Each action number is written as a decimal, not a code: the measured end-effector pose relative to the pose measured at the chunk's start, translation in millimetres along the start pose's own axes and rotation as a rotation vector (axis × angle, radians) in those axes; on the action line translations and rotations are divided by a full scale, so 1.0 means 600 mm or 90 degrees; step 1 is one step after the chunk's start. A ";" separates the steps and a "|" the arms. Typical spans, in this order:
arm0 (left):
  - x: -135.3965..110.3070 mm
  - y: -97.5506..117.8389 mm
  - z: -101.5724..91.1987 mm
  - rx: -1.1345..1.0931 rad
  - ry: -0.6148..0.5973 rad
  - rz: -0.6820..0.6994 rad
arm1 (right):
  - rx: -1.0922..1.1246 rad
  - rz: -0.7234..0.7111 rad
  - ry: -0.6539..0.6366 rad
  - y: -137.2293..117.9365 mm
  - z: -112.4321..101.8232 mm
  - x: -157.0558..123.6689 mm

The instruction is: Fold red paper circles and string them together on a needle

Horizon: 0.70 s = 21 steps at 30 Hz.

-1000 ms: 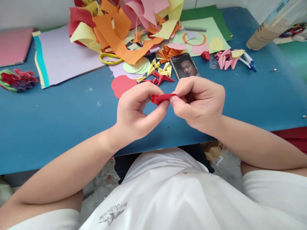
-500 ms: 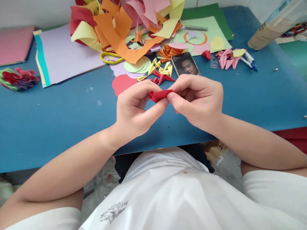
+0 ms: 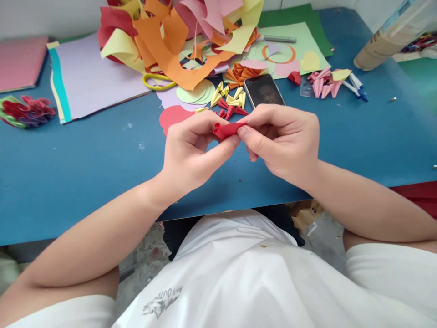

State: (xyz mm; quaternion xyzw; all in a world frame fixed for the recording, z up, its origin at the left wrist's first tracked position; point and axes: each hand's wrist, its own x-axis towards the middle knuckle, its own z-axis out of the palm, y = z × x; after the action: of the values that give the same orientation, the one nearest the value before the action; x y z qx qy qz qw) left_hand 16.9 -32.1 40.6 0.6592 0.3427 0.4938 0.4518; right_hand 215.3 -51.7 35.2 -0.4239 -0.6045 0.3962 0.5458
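A piece of red paper (image 3: pixel 228 130), partly rolled into a cone, is pinched between both hands above the table. My left hand (image 3: pixel 193 148) is closed on its left end, where a curled edge shows. The fingers of my right hand (image 3: pixel 282 139) pinch the narrow right end, and a thin pale tip sticks out there; I cannot make out what it is. Just beyond the hands lie red paper cones (image 3: pixel 231 110), yellow paper cones (image 3: pixel 239 96) and a red paper circle (image 3: pixel 175 119).
Behind the hands lies a smartphone (image 3: pixel 262 91). Paper scraps (image 3: pixel 184 50) pile up at the back, beside yellow-handled scissors (image 3: pixel 159 83) and orange cones (image 3: pixel 241 74). Pink cones (image 3: pixel 322 84) and pens (image 3: pixel 357 86) are at right, near a plastic cup (image 3: pixel 375 50). Lilac sheets (image 3: pixel 99 77) lie left.
The red paper has tilted slightly and its right end has risen a little in the fingers. Both hands have shifted only slightly, and the phone screen has dimmed.
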 end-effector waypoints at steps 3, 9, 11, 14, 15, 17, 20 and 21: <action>-0.001 0.001 -0.001 0.011 0.010 0.013 | 0.002 -0.020 -0.012 -0.006 -0.003 0.002; 0.000 0.001 0.001 0.038 0.015 0.045 | -0.014 -0.024 -0.024 -0.007 -0.010 0.002; 0.000 0.000 0.002 0.051 0.018 0.045 | -0.016 -0.018 -0.026 -0.006 -0.010 0.002; -0.001 -0.002 0.002 0.054 0.020 0.048 | -0.003 -0.003 -0.023 -0.006 -0.008 0.003; -0.001 -0.003 0.001 0.053 0.021 0.047 | 0.002 0.007 -0.022 -0.006 -0.008 0.004; -0.002 -0.003 0.001 0.050 0.019 0.045 | 0.011 0.023 -0.021 -0.005 -0.007 0.005; -0.001 0.000 0.001 0.050 0.011 0.039 | 0.017 0.020 -0.021 -0.003 -0.007 0.006; 0.000 0.001 0.001 0.049 0.007 0.037 | 0.016 0.013 -0.021 -0.002 -0.008 0.006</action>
State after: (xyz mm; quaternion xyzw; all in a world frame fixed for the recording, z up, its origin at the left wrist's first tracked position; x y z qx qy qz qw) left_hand 17.2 -32.4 41.0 0.6829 0.3451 0.4967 0.4096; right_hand 219.7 -48.6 38.0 -0.4165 -0.6041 0.4160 0.5372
